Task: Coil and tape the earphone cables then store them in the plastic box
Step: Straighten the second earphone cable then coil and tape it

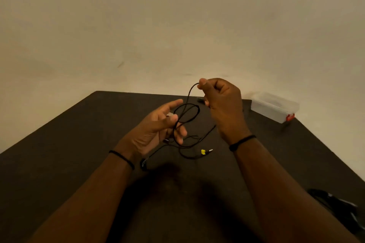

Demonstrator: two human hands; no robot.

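A thin black earphone cable (pixel 187 112) is held above a dark, matte table (pixel 79 144), looped into a rough oval between two bare hands. The upper end of the strand is pinched between the thumb and curled fingers of the right hand (pixel 222 102), which is raised above the far edge of the table. The left hand (pixel 158 126) is held lower and nearer the middle of the table, palm turned inward, fingers mostly extended and spread; the loop is draped across them and is pressed by the thumb, so the cable is lightly gripped there. The slack is trailed down onto the tabletop, where it lies in loose curves ending in a slim metal plug with a small yellow tag (pixel 203 151) just beside it. A thin dark band is worn on each wrist. A translucent, rectangular plastic box (pixel 274 107) with rounded corners and a red clasp is set at the far right corner of the table, well apart from the cable. A glossy black object (pixel 335 205), blurred, is seen at the near right edge.
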